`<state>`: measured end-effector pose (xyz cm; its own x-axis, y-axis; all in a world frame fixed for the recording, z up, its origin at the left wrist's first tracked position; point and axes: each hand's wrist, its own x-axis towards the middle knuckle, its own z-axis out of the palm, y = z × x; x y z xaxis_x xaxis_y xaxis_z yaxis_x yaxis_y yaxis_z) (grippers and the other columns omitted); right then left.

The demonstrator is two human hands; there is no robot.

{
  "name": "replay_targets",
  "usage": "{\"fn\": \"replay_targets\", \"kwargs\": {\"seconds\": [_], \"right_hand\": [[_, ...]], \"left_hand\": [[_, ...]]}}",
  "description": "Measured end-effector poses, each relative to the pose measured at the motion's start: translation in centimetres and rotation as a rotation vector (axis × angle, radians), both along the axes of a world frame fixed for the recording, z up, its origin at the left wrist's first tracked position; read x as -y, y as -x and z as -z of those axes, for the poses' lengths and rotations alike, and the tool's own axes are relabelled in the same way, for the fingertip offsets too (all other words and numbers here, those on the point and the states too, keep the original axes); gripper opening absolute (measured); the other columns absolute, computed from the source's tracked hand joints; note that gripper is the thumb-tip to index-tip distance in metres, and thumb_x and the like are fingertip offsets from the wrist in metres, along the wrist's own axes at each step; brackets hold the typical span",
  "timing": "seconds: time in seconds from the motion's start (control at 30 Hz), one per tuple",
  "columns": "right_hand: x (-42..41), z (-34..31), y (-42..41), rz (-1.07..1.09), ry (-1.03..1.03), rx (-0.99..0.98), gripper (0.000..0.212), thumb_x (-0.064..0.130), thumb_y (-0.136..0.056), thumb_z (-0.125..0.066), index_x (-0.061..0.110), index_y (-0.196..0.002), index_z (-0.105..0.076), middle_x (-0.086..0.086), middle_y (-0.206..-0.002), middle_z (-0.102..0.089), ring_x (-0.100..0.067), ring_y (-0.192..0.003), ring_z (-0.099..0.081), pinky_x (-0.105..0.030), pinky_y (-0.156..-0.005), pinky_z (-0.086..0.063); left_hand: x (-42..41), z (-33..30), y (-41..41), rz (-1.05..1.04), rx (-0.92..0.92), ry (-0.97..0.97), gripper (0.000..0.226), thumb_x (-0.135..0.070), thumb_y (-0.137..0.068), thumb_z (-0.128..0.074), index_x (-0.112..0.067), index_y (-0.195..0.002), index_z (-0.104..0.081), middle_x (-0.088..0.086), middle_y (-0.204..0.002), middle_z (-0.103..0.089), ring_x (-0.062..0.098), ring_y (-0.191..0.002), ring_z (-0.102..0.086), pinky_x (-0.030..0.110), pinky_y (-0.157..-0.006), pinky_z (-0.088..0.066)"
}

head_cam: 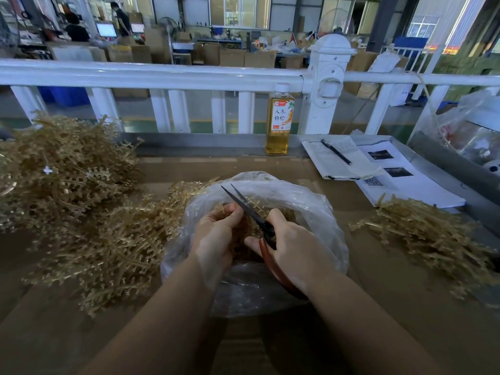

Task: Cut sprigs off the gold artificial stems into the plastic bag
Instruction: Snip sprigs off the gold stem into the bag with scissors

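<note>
Cardboard-brown counter [351,185] carries heaps of gold stems [67,185], a tea bottle [280,120] and papers [400,171] before a white railing [162,75], warehouse beyond. Over the open plastic bag [311,212], the left hand [216,234] pinches a sprig [221,208] while the right hand [292,244] grips red-handled scissors [259,226], blades parted.

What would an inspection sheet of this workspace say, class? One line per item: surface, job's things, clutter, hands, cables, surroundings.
Surface: brown table, partly covered.
Job's things: open bag at centre holding cut sprigs; stems heaped left, smaller pile right.
Clutter: bottle, notebook with pen, papers at far edge.
Hands: left hand holds a stem over the bag; right hand grips scissors, blades open.
Cables: nothing seen.
Surroundings: white railing; boxes and people beyond.
</note>
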<state>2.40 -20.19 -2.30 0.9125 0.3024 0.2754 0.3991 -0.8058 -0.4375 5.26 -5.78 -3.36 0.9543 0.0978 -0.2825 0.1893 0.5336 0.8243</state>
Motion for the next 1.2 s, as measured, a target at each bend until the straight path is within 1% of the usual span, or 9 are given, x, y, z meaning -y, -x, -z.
{"fn": "replay_targets", "kwargs": {"seconds": [0.23, 0.37, 0.5, 0.6, 0.7, 0.83, 1.0, 1.13, 1.2], "right_hand": [[0.1, 0.1, -0.3, -0.004, -0.005, -0.005, 0.034, 0.057, -0.090, -0.050, 0.027, -0.097, -0.037, 0.006, -0.077, -0.060, -0.011, -0.069, -0.058, -0.022, -0.059, -0.039], [0.3, 0.4, -0.4, -0.003, -0.020, 0.005, 0.035, 0.056, -0.091, -0.051, 0.024, -0.102, -0.042, 0.004, -0.080, -0.065, -0.014, -0.072, -0.063, -0.029, -0.068, -0.052], [0.4, 0.7, -0.5, 0.012, -0.068, -0.026, 0.036, 0.058, -0.089, -0.053, 0.026, -0.101, -0.044, 0.005, -0.081, -0.064, -0.014, -0.075, -0.064, -0.034, -0.071, -0.055], [0.7, 0.7, -0.6, 0.046, -0.114, -0.007, 0.031, 0.059, -0.087, -0.055, 0.031, -0.095, -0.042, 0.011, -0.078, -0.061, -0.009, -0.073, -0.062, -0.026, -0.068, -0.052], [0.6, 0.6, -0.6, 0.055, -0.124, 0.004, 0.031, 0.058, -0.087, -0.055, 0.031, -0.095, -0.042, 0.011, -0.080, -0.061, -0.006, -0.071, -0.060, -0.018, -0.064, -0.048], [0.5, 0.7, -0.5, 0.068, -0.118, 0.007, 0.031, 0.057, -0.087, -0.055, 0.030, -0.096, -0.041, 0.014, -0.076, -0.057, -0.003, -0.067, -0.056, -0.010, -0.058, -0.040], [0.7, 0.5, -0.6, 0.083, -0.145, -0.004, 0.032, 0.056, -0.087, -0.056, 0.028, -0.096, -0.044, 0.009, -0.082, -0.062, -0.005, -0.071, -0.059, -0.012, -0.062, -0.043], [0.6, 0.4, -0.4, 0.093, -0.128, 0.001, 0.031, 0.056, -0.088, -0.055, 0.029, -0.095, -0.042, 0.014, -0.075, -0.055, 0.002, -0.064, -0.051, -0.007, -0.056, -0.035], [0.5, 0.4, -0.3, 0.103, -0.126, 0.005, 0.031, 0.056, -0.088, -0.056, 0.031, -0.094, -0.041, 0.016, -0.072, -0.051, 0.004, -0.062, -0.047, -0.007, -0.053, -0.032]], "left_hand": [[0.1, -0.4, 0.2, -0.006, -0.021, -0.021, 0.014, -0.007, -0.087, -0.063, -0.013, -0.075, -0.060, 0.004, -0.060, -0.068, 0.018, -0.050, -0.065, 0.031, -0.044, -0.051], [0.3, -0.6, 0.3, -0.009, -0.020, -0.024, 0.016, -0.005, -0.087, -0.062, -0.013, -0.074, -0.058, 0.003, -0.058, -0.067, 0.016, -0.048, -0.065, 0.028, -0.043, -0.050], [0.2, -0.7, 0.5, 0.004, -0.033, -0.015, 0.014, -0.008, -0.087, -0.063, -0.014, -0.075, -0.061, 0.004, -0.063, -0.068, 0.018, -0.054, -0.067, 0.032, -0.047, -0.053], [-0.1, -0.8, 0.6, 0.026, -0.040, 0.029, 0.008, -0.008, -0.089, -0.060, -0.010, -0.083, -0.065, 0.003, -0.067, -0.067, 0.016, -0.059, -0.066, 0.029, -0.053, -0.055], [-0.3, -0.8, 0.7, 0.025, -0.019, 0.102, 0.014, -0.004, -0.092, -0.053, -0.006, -0.094, -0.067, 0.004, -0.073, -0.070, 0.015, -0.068, -0.068, 0.025, -0.058, -0.056], [-0.4, -1.1, 0.8, 0.028, -0.008, 0.138, 0.025, -0.014, -0.099, -0.043, -0.003, -0.104, -0.064, 0.007, -0.086, -0.071, 0.018, -0.082, -0.068, 0.027, -0.065, -0.056], [-0.6, -2.2, 1.4, 0.094, -0.033, 0.277, 0.034, -0.004, -0.096, -0.031, 0.005, -0.093, -0.064, 0.016, -0.082, -0.072, 0.024, -0.073, -0.072, 0.033, -0.069, -0.055], [-0.5, -2.7, 1.1, 0.115, 0.000, 0.143, 0.029, 0.001, -0.098, -0.033, 0.003, -0.094, -0.062, 0.018, -0.092, -0.067, 0.024, -0.083, -0.068, 0.029, -0.074, -0.058], [-0.4, -2.7, 0.9, 0.107, 0.006, 0.069, 0.025, 0.001, -0.097, -0.038, 0.000, -0.093, -0.063, 0.017, -0.088, -0.068, 0.021, -0.077, -0.068, 0.027, -0.067, -0.059]]}}
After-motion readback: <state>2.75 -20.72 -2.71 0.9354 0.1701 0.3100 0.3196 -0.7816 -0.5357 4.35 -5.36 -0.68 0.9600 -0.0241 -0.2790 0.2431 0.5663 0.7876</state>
